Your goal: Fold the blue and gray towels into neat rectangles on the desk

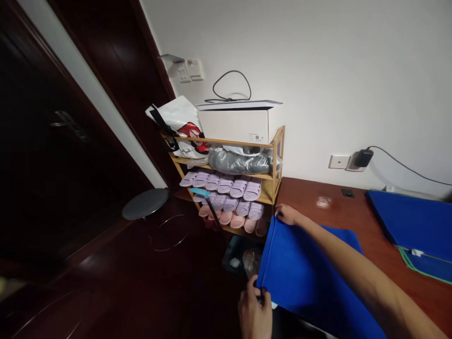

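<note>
A blue cloth (303, 268) lies over the left part of the reddish-brown table, its folded left edge running along the table's side. My left hand (254, 308) pinches the near corner of that edge, with something small and dark between the fingers that I cannot make out. Farther off, my right hand (286, 214) grips the far corner of the same edge, the arm stretching across the cloth. Another blue cloth (416, 216) rests at the right of the table (303, 190).
Left of the table stands a wooden rack (277, 160) with rows of slippers (226, 183), a white box (235, 126) and a bag (176, 117). A bin (231, 256) sits below it. A round stool (145, 204) is farther left. A plugged adapter (363, 157) is on the wall.
</note>
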Demonstrator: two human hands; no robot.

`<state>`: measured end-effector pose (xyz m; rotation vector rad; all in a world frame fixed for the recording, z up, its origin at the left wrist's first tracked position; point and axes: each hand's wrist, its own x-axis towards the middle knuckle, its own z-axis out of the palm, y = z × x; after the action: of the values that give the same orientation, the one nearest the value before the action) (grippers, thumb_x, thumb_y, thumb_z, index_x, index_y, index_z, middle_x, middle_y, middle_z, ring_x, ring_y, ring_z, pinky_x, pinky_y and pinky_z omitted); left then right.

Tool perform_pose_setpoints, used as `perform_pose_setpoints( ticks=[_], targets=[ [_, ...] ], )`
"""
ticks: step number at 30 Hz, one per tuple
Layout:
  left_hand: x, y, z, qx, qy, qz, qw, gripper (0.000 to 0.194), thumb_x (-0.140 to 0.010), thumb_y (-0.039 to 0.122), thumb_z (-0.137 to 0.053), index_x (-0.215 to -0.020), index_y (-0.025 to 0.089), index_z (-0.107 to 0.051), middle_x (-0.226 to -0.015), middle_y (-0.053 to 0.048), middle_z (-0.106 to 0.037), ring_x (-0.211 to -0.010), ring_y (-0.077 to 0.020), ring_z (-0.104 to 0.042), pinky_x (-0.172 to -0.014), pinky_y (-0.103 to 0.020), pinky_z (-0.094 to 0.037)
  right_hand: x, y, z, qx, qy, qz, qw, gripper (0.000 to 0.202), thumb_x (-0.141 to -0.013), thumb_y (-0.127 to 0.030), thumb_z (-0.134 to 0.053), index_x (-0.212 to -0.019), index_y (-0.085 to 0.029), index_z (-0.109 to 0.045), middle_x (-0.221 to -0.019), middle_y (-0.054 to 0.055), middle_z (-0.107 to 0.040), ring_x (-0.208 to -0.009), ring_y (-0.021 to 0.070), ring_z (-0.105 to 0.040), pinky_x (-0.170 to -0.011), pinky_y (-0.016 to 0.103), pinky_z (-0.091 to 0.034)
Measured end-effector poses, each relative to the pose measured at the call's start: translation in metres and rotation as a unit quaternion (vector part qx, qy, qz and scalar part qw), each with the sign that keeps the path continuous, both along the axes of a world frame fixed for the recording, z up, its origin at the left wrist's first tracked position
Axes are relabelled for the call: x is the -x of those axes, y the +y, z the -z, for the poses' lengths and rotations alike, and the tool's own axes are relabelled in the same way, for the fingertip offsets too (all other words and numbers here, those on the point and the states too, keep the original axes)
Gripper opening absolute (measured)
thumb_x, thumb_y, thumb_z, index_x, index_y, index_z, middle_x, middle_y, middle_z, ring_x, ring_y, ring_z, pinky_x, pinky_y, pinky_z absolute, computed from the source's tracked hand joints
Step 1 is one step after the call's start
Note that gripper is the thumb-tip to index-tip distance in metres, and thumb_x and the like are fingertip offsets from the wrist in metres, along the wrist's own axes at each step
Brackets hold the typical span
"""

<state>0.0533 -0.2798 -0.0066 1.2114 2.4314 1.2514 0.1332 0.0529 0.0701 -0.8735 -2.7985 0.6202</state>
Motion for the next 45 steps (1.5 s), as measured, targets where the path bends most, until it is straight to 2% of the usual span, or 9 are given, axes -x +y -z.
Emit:
perform_pose_setpoints(
  ticks=[8, 15, 19, 24, 29, 32, 36, 40, 45],
  targets=[
    [-0.008, -0.005, 0.02, -0.057, -0.068, -0.035, 0.995, 0.035, -0.096, 0.057, -0.051, -0.094, 0.025, -0.067, -0.096, -0.009, -0.069, -0.084, -0.0273, -0.072, -0.07, -0.038, -0.061, -0.002, 0.001, 0.014, 0.04, 0.016, 0.026, 0.999, 0.029, -0.082, -0.011, -0.059, -0.098, -0.022, -0.081, -0.125, 0.005, -0.077, -0.12, 0.0216, -0.069, -0.107, 0.028, -0.047],
    [-0.007, -0.002, 0.019, -0.121, -0.076, -0.057, 0.988, 0.037, -0.09, 0.059, -0.059, -0.084, 0.025, -0.073, -0.092, -0.01, -0.073, -0.078, -0.0257, -0.075, -0.072, -0.036, -0.063, 0.002, -0.008, 0.009, 0.07, 0.057, 0.048, 0.995, 0.026, -0.076, -0.008, -0.062, -0.088, -0.02, -0.081, -0.098, 0.005, -0.082, -0.095, 0.0215, -0.076, -0.092, 0.028, -0.055],
    [-0.001, -0.007, 0.006, -0.093, -0.066, -0.055, 0.992, 0.027, -0.084, 0.049, -0.06, -0.078, 0.026, -0.073, -0.083, -0.007, -0.074, -0.075, -0.0254, -0.075, -0.069, -0.034, -0.061, -0.008, -0.013, -0.01, 0.081, 0.104, 0.063, 0.989, 0.021, -0.074, -0.008, -0.066, -0.085, -0.02, -0.079, -0.099, 0.007, -0.082, -0.094, 0.0213, -0.074, -0.092, 0.031, -0.054],
    [0.003, -0.006, -0.019, -0.058, -0.021, -0.048, 0.997, 0.017, -0.079, 0.038, -0.059, -0.071, 0.026, -0.067, -0.072, -0.002, -0.071, -0.069, -0.0213, -0.072, -0.065, -0.029, -0.054, -0.052, -0.016, -0.057, 0.103, 0.164, 0.059, 0.979, 0.013, -0.079, -0.024, -0.071, -0.088, -0.02, -0.079, -0.093, 0.006, -0.08, -0.088, 0.0202, -0.071, -0.087, 0.033, -0.055],
    [0.009, 0.008, -0.077, -0.13, 0.109, -0.043, 0.985, 0.017, -0.085, 0.033, -0.054, -0.077, 0.026, -0.067, -0.069, 0.0, -0.07, -0.063, -0.0179, -0.069, -0.064, -0.027, -0.052, -0.135, -0.027, -0.121, 0.127, 0.244, 0.061, 0.959, 0.044, -0.078, -0.051, -0.076, -0.104, -0.016, -0.078, -0.093, 0.007, -0.078, -0.084, 0.0197, -0.07, -0.082, 0.035, -0.057],
    [0.009, 0.019, -0.135, -0.208, 0.219, 0.01, 0.953, 0.016, -0.093, 0.029, -0.054, -0.088, 0.024, -0.069, -0.079, -0.001, -0.074, -0.07, -0.0178, -0.071, -0.073, -0.028, -0.055, -0.195, -0.043, -0.161, 0.163, 0.3, 0.064, 0.938, 0.057, -0.075, -0.057, -0.08, -0.116, -0.017, -0.077, -0.096, 0.006, -0.078, -0.089, 0.0211, -0.071, -0.088, 0.039, -0.057],
    [0.0, 0.034, -0.218, -0.256, 0.349, 0.092, 0.897, 0.017, -0.097, 0.022, -0.054, -0.098, 0.023, -0.071, -0.094, -0.006, -0.078, -0.086, -0.0224, -0.074, -0.087, -0.034, -0.058, -0.267, -0.072, -0.202, 0.151, 0.339, 0.094, 0.924, 0.047, -0.076, -0.059, -0.081, -0.104, -0.021, -0.082, -0.106, 0.007, -0.08, -0.101, 0.0253, -0.071, -0.097, 0.043, -0.055],
    [-0.009, 0.048, -0.283, -0.251, 0.386, 0.221, 0.86, 0.023, -0.101, 0.023, -0.05, -0.099, 0.023, -0.073, -0.106, -0.009, -0.079, -0.102, -0.0266, -0.074, -0.098, -0.04, -0.056, -0.317, -0.103, -0.227, 0.124, 0.385, 0.143, 0.903, 0.043, -0.075, -0.06, -0.083, -0.098, -0.023, -0.082, -0.106, 0.007, -0.08, -0.102, 0.0262, -0.072, -0.098, 0.044, -0.055],
    [-0.015, 0.069, -0.329, -0.211, 0.292, 0.305, 0.882, 0.022, -0.099, 0.036, -0.058, -0.106, 0.026, -0.076, -0.105, -0.003, -0.081, -0.095, -0.0234, -0.076, -0.091, -0.034, -0.059, -0.351, -0.128, -0.239, 0.118, 0.398, 0.19, 0.89, 0.047, -0.072, -0.064, -0.084, -0.096, -0.023, -0.083, -0.104, 0.007, -0.08, -0.1, 0.0269, -0.072, -0.095, 0.043, -0.055]
  ],
)
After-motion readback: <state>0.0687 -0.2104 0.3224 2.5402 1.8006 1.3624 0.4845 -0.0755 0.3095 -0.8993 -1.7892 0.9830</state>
